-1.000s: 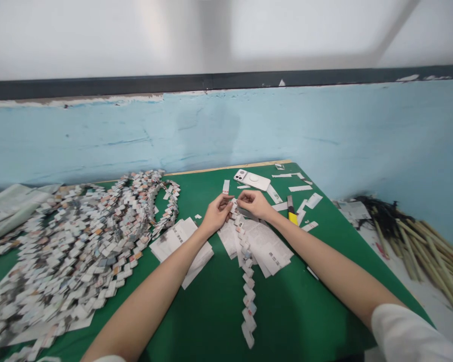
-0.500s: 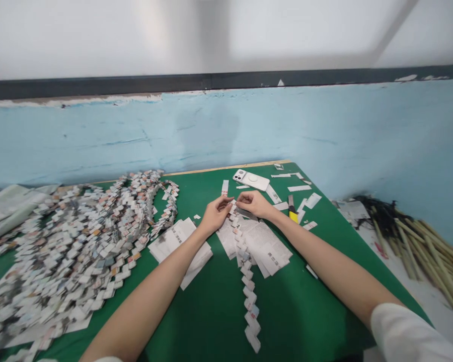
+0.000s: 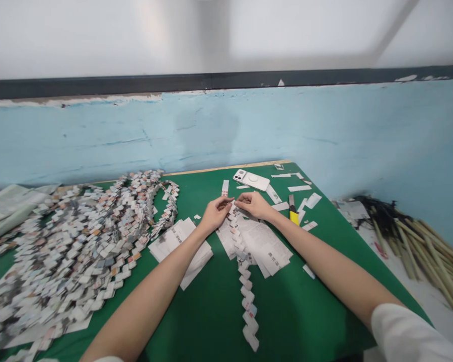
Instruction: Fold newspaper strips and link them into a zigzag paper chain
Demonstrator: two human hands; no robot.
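Note:
A zigzag chain of folded paper [image 3: 246,286] runs down the middle of the green table toward me. Its far end is pinched between the fingertips of my left hand [image 3: 216,213] and my right hand [image 3: 254,205], which nearly meet there. Fingers hide the exact fold at that end. Under the chain and my wrists lie printed newspaper sheets [image 3: 268,249]. Left of these, partly behind my left forearm, is another stack of newspaper pieces [image 3: 179,236]. A single paper strip [image 3: 225,188] lies just beyond my left hand.
A large heap of folded paper chain [image 3: 86,251] covers the table's left side. A white phone [image 3: 251,180] lies at the back. A yellow utility knife [image 3: 293,213] and several paper scraps [image 3: 299,188] lie to the right. Bamboo poles [image 3: 426,251] rest beyond the right edge.
The hanging lower part of the chain has shifted slightly left. Both hands stay at its far end, with only a small movement of the right fingers.

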